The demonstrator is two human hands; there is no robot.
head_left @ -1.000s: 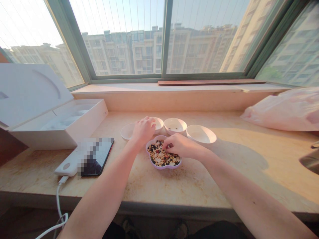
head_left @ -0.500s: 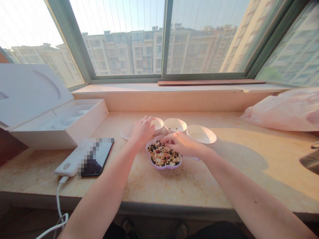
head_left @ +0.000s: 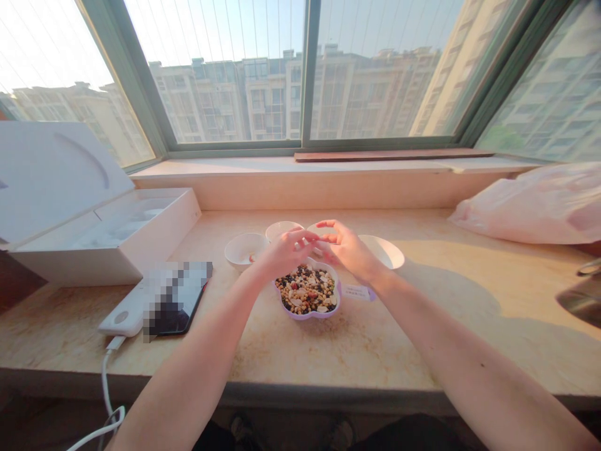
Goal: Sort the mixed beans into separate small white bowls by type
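Head view: left hand [head_left: 286, 254] and right hand [head_left: 346, 247] raised just above a lilac flower-shaped plastic dish [head_left: 307, 316] of mixed beans and nuts [head_left: 306, 289], the dish below and between them. Fingers [head_left: 326, 223] loosely curved, partly open, tips nearly meeting, nothing visibly held. 4 round white ceramic bowls [head_left: 244, 250] just behind, on a pale marble bench [head_left: 404, 338].

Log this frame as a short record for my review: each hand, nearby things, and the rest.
left hand: above the lilac flower-shaped dish, fingers close to the right hand; any hold unclear
right hand: above the dish's far edge; any hold unclear
things: dish holds mixed beans and nuts; four white bowls stand around its far side
rest: open white box, power bank, pink plastic bag on stone windowsill
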